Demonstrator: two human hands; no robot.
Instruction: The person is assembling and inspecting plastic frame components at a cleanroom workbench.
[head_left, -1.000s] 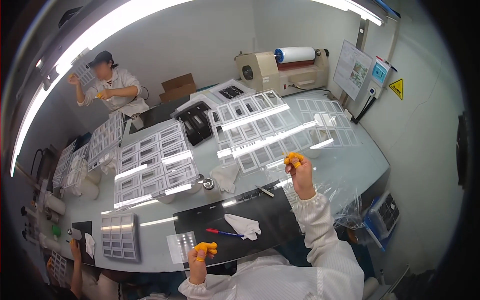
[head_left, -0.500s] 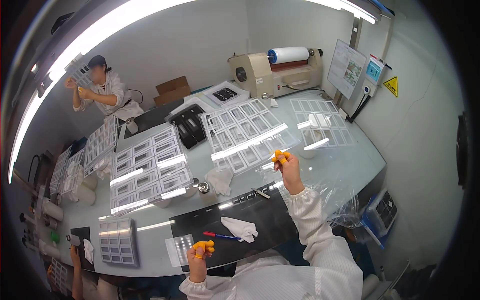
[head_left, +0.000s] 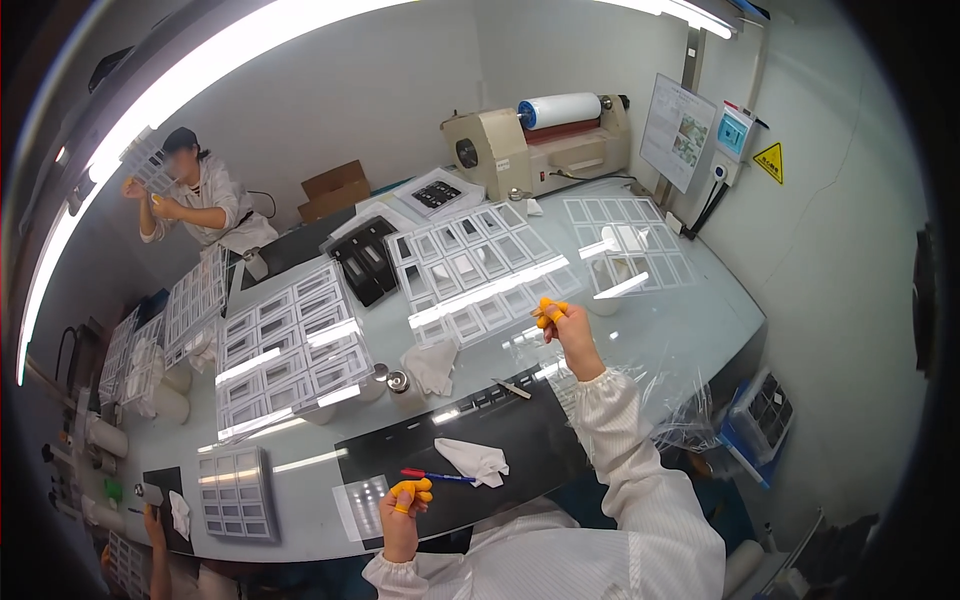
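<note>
My left hand, with orange finger cots, is closed in a pinch over the near edge of a black mat. Beside it lies a small translucent sheet; whether the fingers touch it is unclear. My right hand, also in orange cots, pinches farther right over the glass table. Clear film shows by its fingertips, but what either pinch holds is hard to make out. Between the hands, a red-and-blue pen and a white cloth rest on the mat. A slim knife lies at its far edge.
Stacked trays of framed panels and more panels stand across the table. A metal-topped bottle is near a crumpled cloth. A roller machine stands behind. Co-workers handle panels at far left and lower left.
The view has shifted slightly, so the table appears a little to the left. Both hands keep their pinch, with the right a bit further left. The lower-left co-worker's hand has moved slightly.
</note>
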